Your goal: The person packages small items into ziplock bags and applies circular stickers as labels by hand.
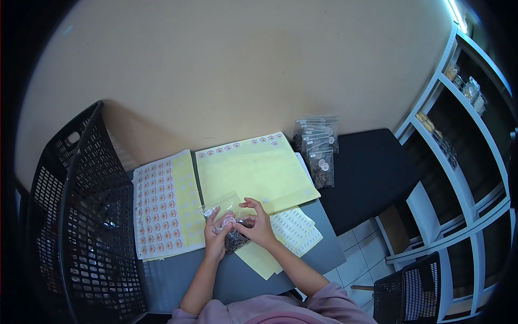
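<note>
On the grey flat tabletop (172, 283), beside the tall black perforated plastic basket (102, 232), lies a wide, mostly bare yellow sticker backing sheet (256, 175). At its near edge, the left hand (216, 235) and right hand (260, 227) grip opposite sides of a clear plastic bag with dark contents (236, 241), fingers curled and thumbs close together by a small round pale sticker (230, 221) on its front.
</note>
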A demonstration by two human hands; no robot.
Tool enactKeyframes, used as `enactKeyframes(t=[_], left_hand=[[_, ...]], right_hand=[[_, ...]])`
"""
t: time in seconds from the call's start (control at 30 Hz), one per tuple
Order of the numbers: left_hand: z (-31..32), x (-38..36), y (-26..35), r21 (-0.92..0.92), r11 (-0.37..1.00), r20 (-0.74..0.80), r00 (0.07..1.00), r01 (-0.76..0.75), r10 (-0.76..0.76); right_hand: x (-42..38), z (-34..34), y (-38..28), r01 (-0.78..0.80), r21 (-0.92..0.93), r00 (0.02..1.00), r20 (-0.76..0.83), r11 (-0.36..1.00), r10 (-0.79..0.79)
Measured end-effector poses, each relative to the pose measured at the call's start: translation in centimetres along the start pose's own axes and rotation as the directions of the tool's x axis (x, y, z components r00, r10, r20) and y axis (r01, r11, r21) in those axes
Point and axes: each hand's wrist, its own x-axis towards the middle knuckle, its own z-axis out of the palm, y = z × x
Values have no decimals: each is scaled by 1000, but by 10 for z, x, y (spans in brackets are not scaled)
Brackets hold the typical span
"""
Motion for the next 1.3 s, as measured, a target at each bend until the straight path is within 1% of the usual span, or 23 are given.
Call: enactKeyframes(t=[0.03, 0.07, 0.1, 0.13, 0.2, 0.27, 0.37, 0.47, 0.5, 0.57, 0.6, 0.63, 0.67, 0.7, 0.73, 0.77, 0.8, 0.87, 0.9, 1.0, 1.1, 1.23, 1.3], left_hand=[[-1, 1, -1, -65, 998, -22, 1000, 20, -21], [-3, 1, -1, -129, 991, -47, 998, 37, -43], [-4, 1, -1, -122, 992, -62, 997, 33, -41], [-4, 2, -1, -101, 994, -75, 996, 37, -45], [-8, 2, -1, -74, 997, -95, 995, 35, -42], [-11, 3, -4, -73, 994, -155, 984, 81, -92], [-7, 2, -5, -56, 998, -163, 986, 37, -45], [-7, 1, -9, -75, 997, -137, 990, -3, -8], [-4, -2, -2, -129, 992, -59, 998, -11, 4], [-1, -1, -5, -61, 997, -21, 998, -52, 51], [1, -2, -8, 0, 996, 9, 996, -93, 93], [4, -3, -9, 58, 992, 57, 993, -111, 108], [4, -5, -9, 53, 992, 61, 992, -110, 107], [4, -7, -8, 249, 964, 97, 993, -94, 72], [5, -9, -10, 438, 895, 124, 992, -83, 31], [9, -9, -13, 429, 897, 122, 991, -102, 54], [13, -9, -13, 433, 896, 116, 992, -96, 50], [22, -13, -8, 728, 637, 289, 956, -252, 47], [28, -14, -8, 747, 609, 280, 957, -268, 78], [33, -15, -7, 801, 533, 259, 961, -272, 101], [35, -15, -7, 809, 532, 227, 968, -248, 107], [42, -15, -4, 826, 502, 227, 966, -257, 120], [40, -16, -7, 836, 492, 210, 970, -245, 126]], right_hand=[[1, -1, 3, -3, 5, 1000, 5, 1000, 3], [2, -3, 8, 45, -89, 998, 38, 995, -42], [3, -2, 7, 99, -177, 993, 77, 979, -86], [2, -3, 4, 96, -166, 993, 89, 982, -82], [0, -7, -3, 26, -260, 979, 200, 965, 27], [-1, -6, -1, 6, -256, 978, 201, 967, 47], [-3, -5, -4, 10, -225, 971, 234, 974, 45], [-6, -12, -14, 139, -337, 962, 269, 931, -46], [-8, -19, -29, 140, -337, 965, 258, 931, -52], [-15, -49, -70, 29, -334, 998, 65, 942, -7], [-16, -71, -78, 33, -268, 994, -93, 963, -60], [-14, -101, -75, 3, -291, 967, -241, 957, -77], [-6, -130, -71, 199, -147, 884, -399, 969, -243], [-1, -161, -72, 241, -153, 816, -502, 958, -285], [2, -192, -74, 188, -50, 774, -607, 981, -179], [10, -230, -65, 174, -146, 720, -656, 974, -227], [18, -264, -53, 199, -143, 700, -671, 970, -243], [37, -320, -36, 115, -190, 720, -660, 975, -214], [51, -344, -18, 132, -251, 714, -647, 959, -268], [97, -389, 26, 70, -165, 751, -640, 984, -161], [129, -395, 50, -54, -124, 762, -647, 991, -39], [164, -399, 76, -14, -111, 824, -564, 994, -51], [179, -399, 89, 6, -138, 807, -585, 990, -86]])
